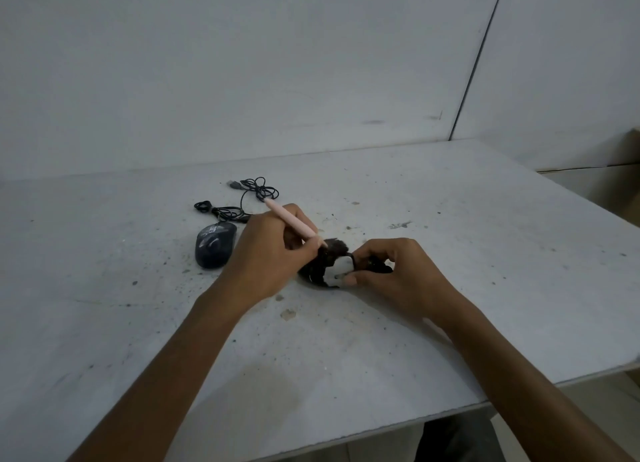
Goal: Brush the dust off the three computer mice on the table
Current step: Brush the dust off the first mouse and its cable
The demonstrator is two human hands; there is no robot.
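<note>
— How many mice can you see?

— Only two for sure. One dark blue mouse lies on the table, just beside the left hand. One black and white mouse sits near the middle of the table, between the two hands.

— Where is the third one?

— I cannot tell. The hands hide a lot (there is a black bit under the fingers of the right hand, and I cannot say if it is part of that mouse or something else).

— What are the hands doing?

— The left hand pinches one pink brush like a pen. The brush's dark hairs touch the top of the black and white mouse. The right hand curls around that mouse's right side, with the thumb on the white part.

— Anything else?

— Two tangles of black cord lie behind the dark blue mouse, with one grey plug at the far end. Where the cords go behind the left hand is hidden. The table has many small dark specks. Both arms are cut off at the bottom edge.
</note>
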